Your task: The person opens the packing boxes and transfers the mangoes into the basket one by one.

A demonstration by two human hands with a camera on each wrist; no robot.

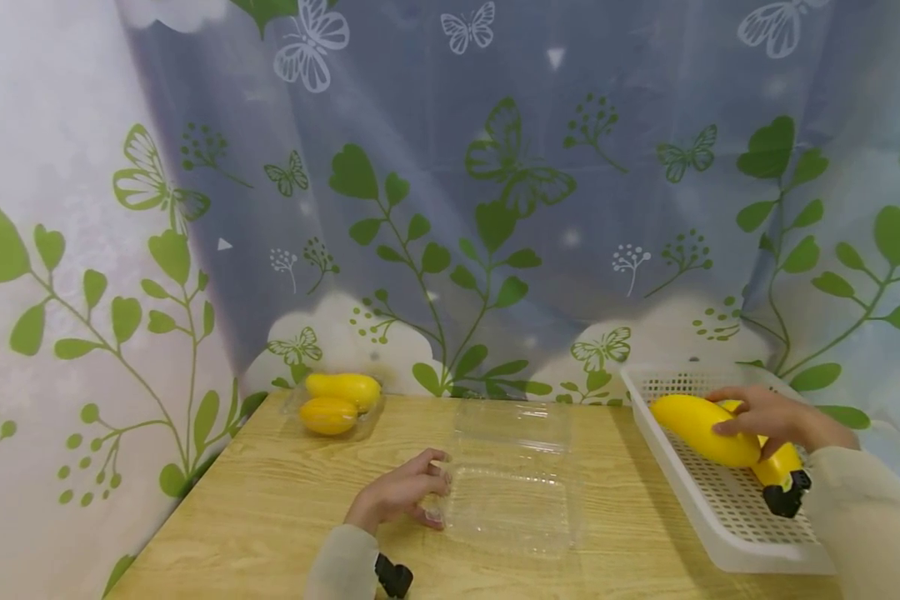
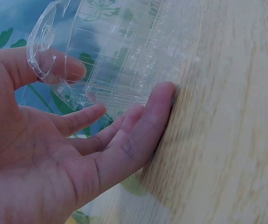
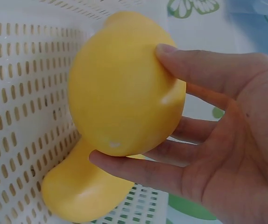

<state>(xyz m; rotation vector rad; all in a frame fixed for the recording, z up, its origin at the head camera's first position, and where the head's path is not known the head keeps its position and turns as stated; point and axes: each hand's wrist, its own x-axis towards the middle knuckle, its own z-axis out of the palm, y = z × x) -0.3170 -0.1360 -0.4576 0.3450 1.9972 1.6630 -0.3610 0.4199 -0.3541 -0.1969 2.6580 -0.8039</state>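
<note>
Nearest the camera are the left sleeve [image 1: 345,562] and the right sleeve [image 1: 862,525], both pale. The left hand [image 1: 401,493] rests at the left edge of the open clear box [image 1: 510,504]; its fingers are spread and loosely bent, and firm contact with the plastic cannot be confirmed. The right hand [image 1: 772,417] holds a large yellow fruit [image 1: 701,432] at the white basket [image 1: 765,557], thumb on one side, fingers on the other; whether it is off the basket floor cannot be told. A second yellow fruit [image 3: 85,186] lies beneath it.

Progress: at the far left of the table [image 1: 255,492], another clear box [image 1: 365,423] contains a long fruit [image 1: 345,387] and an oval fruit [image 1: 328,415]; this portion appears done. The open box shows no fruit, its lid [image 1: 513,423] laid back. Judged outstanding: the two basket fruits; work roughly half complete.
</note>
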